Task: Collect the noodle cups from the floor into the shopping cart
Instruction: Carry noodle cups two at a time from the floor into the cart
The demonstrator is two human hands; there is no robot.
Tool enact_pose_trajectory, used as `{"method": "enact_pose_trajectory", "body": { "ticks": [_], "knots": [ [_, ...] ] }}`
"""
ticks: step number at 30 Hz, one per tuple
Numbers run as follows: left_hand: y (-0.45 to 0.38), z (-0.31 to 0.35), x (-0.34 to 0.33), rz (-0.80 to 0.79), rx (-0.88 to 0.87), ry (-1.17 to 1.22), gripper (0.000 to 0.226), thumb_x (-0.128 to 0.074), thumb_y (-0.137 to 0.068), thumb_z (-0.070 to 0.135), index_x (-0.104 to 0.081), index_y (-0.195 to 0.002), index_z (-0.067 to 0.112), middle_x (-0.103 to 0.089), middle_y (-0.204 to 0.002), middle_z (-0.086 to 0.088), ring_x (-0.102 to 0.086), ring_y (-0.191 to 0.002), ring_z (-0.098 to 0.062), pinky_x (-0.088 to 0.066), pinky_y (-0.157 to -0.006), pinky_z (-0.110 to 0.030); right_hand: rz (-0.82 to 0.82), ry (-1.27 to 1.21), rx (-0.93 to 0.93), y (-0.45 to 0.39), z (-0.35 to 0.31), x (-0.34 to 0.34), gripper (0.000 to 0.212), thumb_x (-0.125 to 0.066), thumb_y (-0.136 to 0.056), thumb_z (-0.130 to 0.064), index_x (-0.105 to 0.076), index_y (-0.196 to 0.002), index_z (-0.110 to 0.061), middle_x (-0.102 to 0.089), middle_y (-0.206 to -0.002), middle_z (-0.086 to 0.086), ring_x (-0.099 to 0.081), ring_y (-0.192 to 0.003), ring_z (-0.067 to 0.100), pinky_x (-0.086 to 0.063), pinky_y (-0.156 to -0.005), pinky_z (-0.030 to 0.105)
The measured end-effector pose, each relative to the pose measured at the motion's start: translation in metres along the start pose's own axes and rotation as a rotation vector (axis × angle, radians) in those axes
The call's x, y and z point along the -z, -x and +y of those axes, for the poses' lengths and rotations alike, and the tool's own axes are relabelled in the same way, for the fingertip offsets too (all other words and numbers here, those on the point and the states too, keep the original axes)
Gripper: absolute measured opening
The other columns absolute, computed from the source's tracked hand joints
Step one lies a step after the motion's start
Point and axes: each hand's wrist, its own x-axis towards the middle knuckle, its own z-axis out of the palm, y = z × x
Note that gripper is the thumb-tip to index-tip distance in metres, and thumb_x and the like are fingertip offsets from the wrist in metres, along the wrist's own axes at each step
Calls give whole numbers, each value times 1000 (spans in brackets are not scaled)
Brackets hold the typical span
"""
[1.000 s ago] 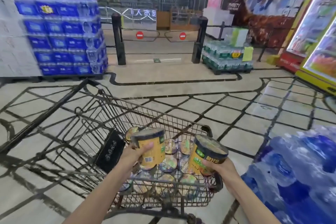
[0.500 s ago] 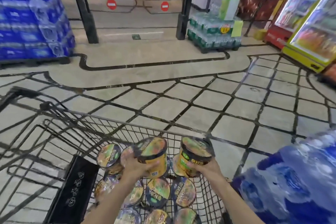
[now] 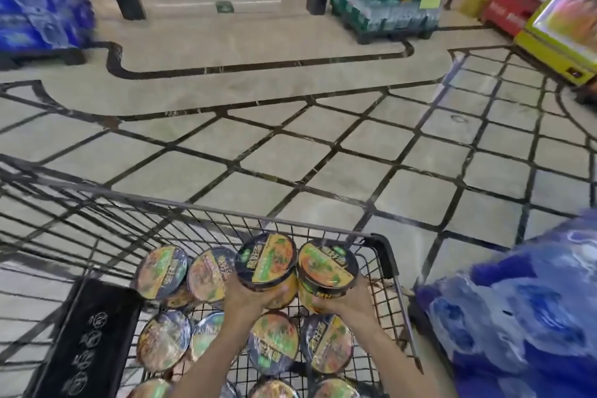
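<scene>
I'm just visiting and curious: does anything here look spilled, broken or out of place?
Nothing stands out. The left hand and right hand each hold a sealed cup upright over the cart, above cups already in it. No spills or dents show.

Left hand [image 3: 245, 300] and right hand [image 3: 347, 302] extended forward; each grip curled.

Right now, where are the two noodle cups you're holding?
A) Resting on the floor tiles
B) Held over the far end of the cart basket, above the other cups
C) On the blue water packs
B: the left hand and right hand each grip a noodle cup inside the shopping cart.
</scene>
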Motion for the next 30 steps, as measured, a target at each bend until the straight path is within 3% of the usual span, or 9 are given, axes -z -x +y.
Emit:
{"method": "enact_pose_trajectory", "body": {
  "ticks": [3, 5, 9, 12, 14, 17, 21, 25, 30],
  "knots": [
    [-10, -16, -2, 13, -46, -19, 100, -94, -37, 22, -44, -124, 16, -60, -112, -4, -57, -109, -23, -48, -94, -35, 33, -46, 1, -8, 14, -7, 99, -98, -20, -33, -56, -109, -21, -69, -106, 1, -64, -103, 14, -53, -85, 25],
    [-12, -22, -4, -10, -40, 40, 109, -95, -34, 22, -42, -128, 16, -60, -121, -8, -56, -112, -25, -48, -97, -39, 40, -40, 19, -9, 18, -9, 102, -97, -17, -40, -57, -109, -20, -70, -106, 0, -65, -101, 9, -52, -81, 18],
    [-28, -42, -11, -93, 45, 185, 109, -78, -55, -22, -23, -146, 4, -36, -144, -27, -48, -121, -38, -54, -57, -15, 56, -34, 28, -17, 36, -10, 87, -92, -36, 8, -54, -112, -11, -67, -106, 4, -65, -94, 0, -48, -69, 6],
    [-35, -58, -15, -103, 42, 199, 104, -77, -56, -24, -28, -143, 6, -43, -136, -23, -67, -88, -20, -53, -50, -15, 59, -69, 0, -23, 54, -9, 87, -85, -40, 21, -52, -115, -8, -65, -110, 7, -64, -101, 11, -51, -70, 11],
    [-36, -64, -16, -62, 33, 135, 106, -90, -50, 3, -34, -139, 13, -52, -122, -16, -70, -81, -15, -54, -53, -17, 74, -31, -10, -26, 63, -9, 91, -90, -38, 12, -51, -117, -11, -65, -111, 2, -62, -104, 8, -52, -78, 12],
    [-39, -72, -20, 18, -4, -75, 126, -86, -25, 52, -40, -134, 10, -57, -115, -5, -59, -111, -22, -50, -88, -30, 104, 14, -47, -29, 73, -10, 104, -96, -32, -13, -49, -124, -17, -63, -116, -3, -58, -113, 15, -49, -98, 31],
    [-54, -86, -23, 35, 56, -33, 111, -92, -48, 7, -30, -141, 9, -47, -133, -9, -43, -126, -26, -34, -103, -29, 106, 69, -70, -35, 77, -18, 116, -94, -26, -44, -42, -127, -24, -59, -118, -7, -55, -115, 15, -45, -100, 32],
    [-67, -96, -25, 18, 88, 34, 107, -93, -36, 10, -40, -129, 14, -52, -126, -9, -46, -124, -30, -37, -104, -34, 178, 119, -101, -38, 83, -23, 113, -93, -25, -41, -44, -125, -23, -60, -115, -5, -56, -114, 16, -46, -100, 32],
    [-72, -98, -26, -13, 106, 88, 93, -90, -44, -3, -43, -123, 12, -54, -117, -8, -51, -110, -24, -54, -76, -20, 201, 142, -107, -37, 86, -28, 105, -96, -33, -32, -45, -125, -23, -62, -116, -3, -57, -113, 17, -48, -99, 35]
  ]
}}
